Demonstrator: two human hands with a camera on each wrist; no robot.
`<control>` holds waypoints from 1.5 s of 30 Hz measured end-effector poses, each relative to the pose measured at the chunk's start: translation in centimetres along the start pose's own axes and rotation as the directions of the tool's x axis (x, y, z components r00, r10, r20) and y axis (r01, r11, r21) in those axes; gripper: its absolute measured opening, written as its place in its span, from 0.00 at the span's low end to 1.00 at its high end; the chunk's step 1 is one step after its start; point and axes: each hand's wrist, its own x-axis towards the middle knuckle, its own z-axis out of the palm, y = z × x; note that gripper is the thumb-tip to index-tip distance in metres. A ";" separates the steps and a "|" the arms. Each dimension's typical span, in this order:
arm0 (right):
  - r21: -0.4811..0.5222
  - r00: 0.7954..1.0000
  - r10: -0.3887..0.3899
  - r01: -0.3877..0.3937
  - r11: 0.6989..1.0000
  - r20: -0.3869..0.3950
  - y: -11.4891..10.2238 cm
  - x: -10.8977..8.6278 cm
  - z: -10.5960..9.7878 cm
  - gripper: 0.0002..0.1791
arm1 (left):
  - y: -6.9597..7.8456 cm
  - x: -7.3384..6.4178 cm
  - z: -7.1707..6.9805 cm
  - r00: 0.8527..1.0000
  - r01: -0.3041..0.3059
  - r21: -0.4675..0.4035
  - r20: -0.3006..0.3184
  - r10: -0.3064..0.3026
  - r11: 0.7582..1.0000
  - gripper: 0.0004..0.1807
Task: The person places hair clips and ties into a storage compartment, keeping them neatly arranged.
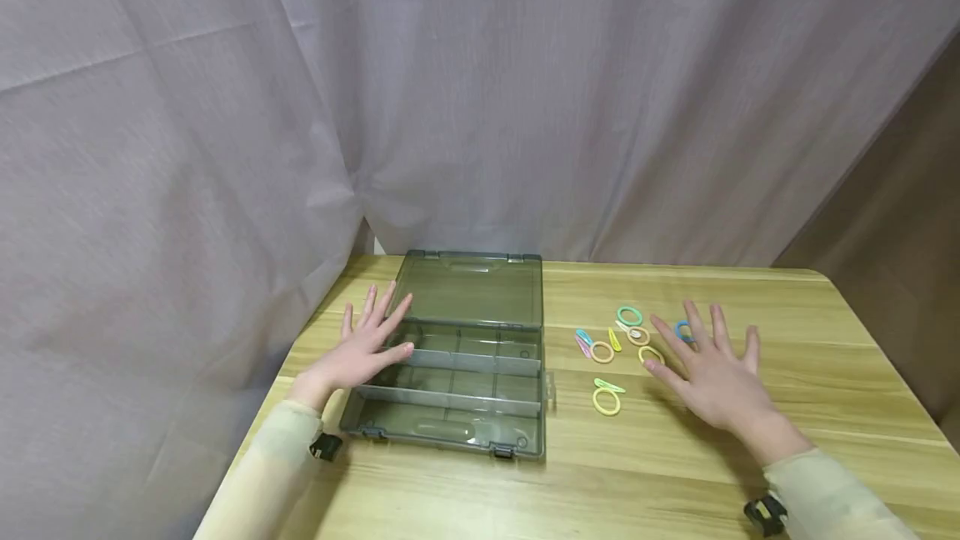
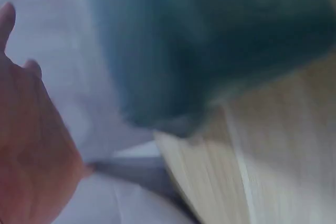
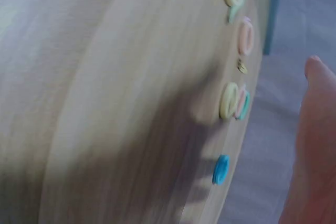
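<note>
My left hand [image 1: 356, 357] is spread with straight fingers over the left side of a smoky clear plastic organizer box [image 1: 450, 448], whose lid [image 1: 472, 286] lies folded back behind it. Whether that hand touches the box I cannot tell. To the right, my right hand [image 1: 716, 382] hovers with fingers fanned, holding nothing, near several hair ties and snap hair clips. A blue hair tie [image 3: 221, 169], a green hair tie [image 1: 630, 316] and a yellow hair tie [image 1: 607, 402] are among them. A yellow clip [image 1: 615, 340] and a light green clip [image 1: 609, 386] lie there too.
Long dividers [image 1: 450, 398] split the box into compartments. The wooden table [image 1: 600, 482] reaches back to a grey curtain [image 1: 480, 107], which also hangs along the left. A darker brown curtain [image 1: 885, 273] borders the right side. The left wrist view is blurred.
</note>
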 end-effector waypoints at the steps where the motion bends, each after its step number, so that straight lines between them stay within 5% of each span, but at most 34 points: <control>1: 0.027 1.000 -0.001 0.001 1.000 0.002 0.2 0.1 -0.1 0.43 | -0.4 -0.2 -0.3 1.000 0.003 -0.098 -0.015 -0.005 0.995 0.44; 3: 0.090 1.000 -0.004 0.004 0.996 -0.002 0.7 0.4 -0.3 0.42 | -1.3 -0.8 -0.7 0.998 0.024 -0.300 -0.051 -0.042 0.954 0.42; 6: 0.203 1.000 -0.009 0.013 0.979 -0.022 1.8 0.8 -0.7 0.42 | -2.9 -2.1 -1.1 0.989 0.042 -0.519 -0.101 -0.110 0.854 0.39; 9: 0.305 0.998 0.013 0.005 0.952 -0.056 3.0 1.1 -0.8 0.39 | -4.4 -3.5 -0.9 0.979 0.059 -0.614 -0.118 -0.165 0.787 0.38; 13: 0.430 0.993 0.112 -0.085 0.899 -0.038 4.4 1.4 -0.9 0.37 | -5.6 -4.7 -0.5 0.981 0.028 -0.660 -0.127 -0.149 0.750 0.38; 20: 0.530 0.976 0.217 -0.193 0.826 0.017 5.7 2.4 0.2 0.38 | -6.8 -6.1 0.4 0.993 -0.006 -0.677 -0.092 -0.076 0.736 0.40; 30: 0.479 0.955 0.289 -0.223 0.849 -0.068 7.8 3.7 1.9 0.27 | -7.2 -5.9 1.7 0.999 0.012 -0.718 -0.021 -0.040 0.696 0.39; 40: 0.461 0.937 0.348 -0.305 0.833 -0.008 8.5 4.0 2.4 0.27 | -6.9 -5.5 2.0 0.991 0.087 -0.668 -0.016 -0.131 0.739 0.37; 45: 0.461 0.938 0.347 -0.309 0.832 0.003 8.9 3.8 3.0 0.28 | -7.1 -5.3 2.2 0.989 0.103 -0.664 -0.007 -0.145 0.740 0.37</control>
